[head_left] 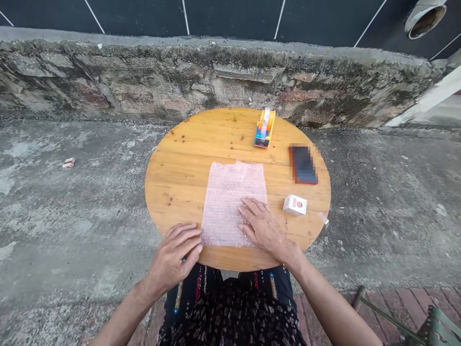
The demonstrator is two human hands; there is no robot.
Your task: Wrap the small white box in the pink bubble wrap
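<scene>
A pinkish sheet of bubble wrap [230, 202] lies flat on the round wooden table [180, 178]. My right hand [261, 223] rests on its lower right part, palm down with the fingers stretched out. At the sheet's lower left edge is my left hand [180, 254], its fingers extended over the tabletop and the tips at or just beside the wrap. Neither hand grips anything. To the right of my right hand stands a small white box [295, 205] with a red mark.
Toward the table's far edge stands a yellow and blue tape dispenser [265, 128]. A blurred dark rectangular item with a red edge [304, 165] lies at the right. A bit of clear tape [323, 218] hangs at the right rim. Behind the table runs a low stone wall [144, 86].
</scene>
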